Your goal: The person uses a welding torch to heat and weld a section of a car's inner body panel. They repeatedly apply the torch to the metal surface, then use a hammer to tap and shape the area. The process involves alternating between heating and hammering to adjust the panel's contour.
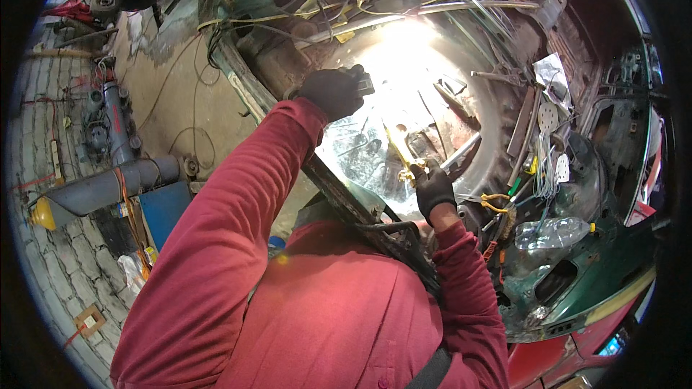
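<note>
My left hand [333,94], in a black glove, is closed on a small dark box-shaped thing [366,85] whose kind I cannot make out. It is raised over the near left edge of a car's boot. My right hand [436,191], also gloved in black, is closed at the lower end of a long brass-yellow metal tool [400,145] with knobby fittings by the fingers. The tool lies over a round well [491,130] in the boot floor. Strong glare washes out the well's far side. Loose metal pieces, among them a flat bar [461,151], are in the well.
On the right lie a clear plastic bottle [553,233], yellow-handled pliers [494,203], a wire bundle [551,173] and a crumpled paper [552,78]. Cables [339,7] cross the boot's far side. At left, a grey gas cylinder [108,186] lies on the paving.
</note>
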The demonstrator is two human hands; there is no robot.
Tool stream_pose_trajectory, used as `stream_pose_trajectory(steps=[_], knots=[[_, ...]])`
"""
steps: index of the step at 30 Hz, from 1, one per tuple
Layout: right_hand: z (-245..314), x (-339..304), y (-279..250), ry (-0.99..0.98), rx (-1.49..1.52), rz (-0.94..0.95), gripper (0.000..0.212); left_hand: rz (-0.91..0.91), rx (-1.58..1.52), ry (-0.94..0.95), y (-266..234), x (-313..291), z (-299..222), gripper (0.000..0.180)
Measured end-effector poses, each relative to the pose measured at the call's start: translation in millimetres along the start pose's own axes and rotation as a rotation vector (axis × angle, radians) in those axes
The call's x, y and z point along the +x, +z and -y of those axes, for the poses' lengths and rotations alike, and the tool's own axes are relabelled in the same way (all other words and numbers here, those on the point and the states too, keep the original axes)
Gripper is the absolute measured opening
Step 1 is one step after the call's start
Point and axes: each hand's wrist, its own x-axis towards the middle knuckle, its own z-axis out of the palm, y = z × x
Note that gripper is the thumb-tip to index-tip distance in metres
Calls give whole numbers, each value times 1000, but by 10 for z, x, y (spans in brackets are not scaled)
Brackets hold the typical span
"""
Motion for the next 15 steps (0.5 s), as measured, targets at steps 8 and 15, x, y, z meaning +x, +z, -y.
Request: stream_pose_trajectory(steps=[8,15], knots=[[-107,52,60,3,-24,-9,46,34,-17,-40,-45,-7,-39,44],[-49,47,-35,-43,-68,24,45,-15,-42,-11,24,8,8,46]])
